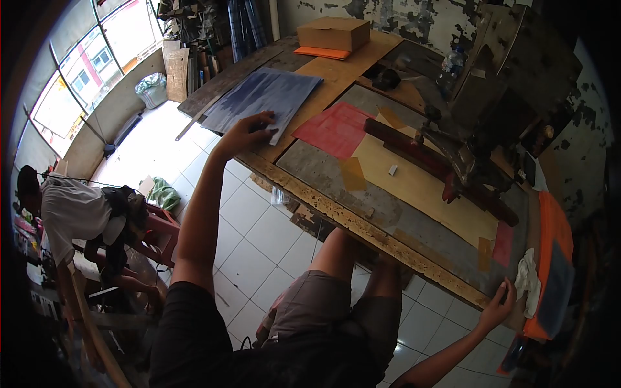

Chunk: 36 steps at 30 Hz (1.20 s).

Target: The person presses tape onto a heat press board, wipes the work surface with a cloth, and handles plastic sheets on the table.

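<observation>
My left hand (pixel 248 134) is over the near right corner of a dark blue sheet (pixel 268 94), its fingers bent and spread apart. Whether the fingertips touch the sheet I cannot tell. At the right front edge of the worktable, my right hand (pixel 498 305) holds nothing that shows, with its fingers apart. A crumpled white cloth (pixel 528 283) lies just beyond it. Between my hands, a pale yellow board (pixel 404 173) is fixed with brown tape (pixel 352 174), and a small white piece (pixel 392 170) sits on it. A red sheet (pixel 336 128) adjoins its left end.
A machine (pixel 479 97) with a long dark red bar (pixel 414 152) stands over the board. Orange and dark blue sheets (pixel 550 258) are at the far right. Toward the back is a cardboard box (pixel 333 33) beside an orange item (pixel 322 53). Another person (pixel 81 213) sits at left.
</observation>
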Available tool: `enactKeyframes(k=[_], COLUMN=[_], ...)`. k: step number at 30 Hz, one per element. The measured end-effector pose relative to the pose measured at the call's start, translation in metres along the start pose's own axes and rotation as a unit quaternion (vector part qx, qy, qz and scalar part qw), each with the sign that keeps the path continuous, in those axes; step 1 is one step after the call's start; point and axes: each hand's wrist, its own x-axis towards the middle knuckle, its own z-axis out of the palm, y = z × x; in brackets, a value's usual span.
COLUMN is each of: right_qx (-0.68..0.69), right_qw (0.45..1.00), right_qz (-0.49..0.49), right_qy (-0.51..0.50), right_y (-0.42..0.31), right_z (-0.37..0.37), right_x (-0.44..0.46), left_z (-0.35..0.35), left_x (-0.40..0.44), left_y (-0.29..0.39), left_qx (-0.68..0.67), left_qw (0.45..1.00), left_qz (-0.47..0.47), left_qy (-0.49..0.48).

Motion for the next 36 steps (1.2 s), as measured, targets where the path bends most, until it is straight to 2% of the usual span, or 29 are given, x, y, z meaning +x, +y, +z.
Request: enactKeyframes(k=[2,3,4,5,6,7,8,10,19,22,28,34,36], right_qx=[0.005,0.002,-0.001,-0.004,-0.004,-0.004,-0.003,0.002,0.001,0.002,0.016,0.014,0.011], right_qw=[1.0,1.0,1.0,1.0,1.0,1.0,1.0,1.0,1.0,1.0,1.0,0.999,1.0], right_qz=[0.009,0.001,-0.007,-0.013,-0.013,-0.013,-0.012,-0.003,0.002,0.003,0.025,0.033,0.028], right_qy=[-0.001,-0.002,-0.003,-0.003,-0.003,-0.003,-0.004,0.001,-0.001,-0.001,0.004,0.004,0.003], right_y=[-0.003,-0.002,0.001,0.002,0.003,0.002,0.002,0.001,0.004,0.003,0.001,0.001,0.003], right_z=[0.0,0.0,0.0,0.0,-0.001,0.0,0.0,0.0,0.0,0.0,0.002,0.001,0.001], right_x=[0.0,0.0,0.0,0.0,0.001,0.0,0.0,0.0,0.0,0.001,-0.001,-0.001,-0.002], left_z=[-0.011,-0.016,-0.028,-0.038,-0.058,-0.068,-0.075,-0.085,-0.081,-0.079,-0.085,-0.074,-0.074], left_x=[0.005,0.009,0.013,0.014,0.017,0.018,0.02,0.025,0.047,0.048,0.05,0.053,0.052], left_y=[-0.009,-0.017,-0.022,-0.027,-0.06,-0.064,-0.062,-0.058,-0.071,-0.082,-0.087,-0.093,-0.09], left_qx=[0.039,0.045,0.194,0.306,0.426,0.484,0.506,0.475,0.554,0.542,0.5,0.628,0.637], left_qw=[0.997,0.987,0.95,0.895,0.827,0.783,0.768,0.78,0.728,0.729,0.756,0.676,0.672], left_qz=[-0.002,-0.054,-0.043,-0.099,-0.067,-0.156,-0.235,-0.338,-0.326,-0.315,-0.331,-0.287,-0.279], left_qy=[0.066,0.145,0.242,0.31,0.361,0.359,0.316,0.229,0.236,0.275,0.265,0.257,0.253])
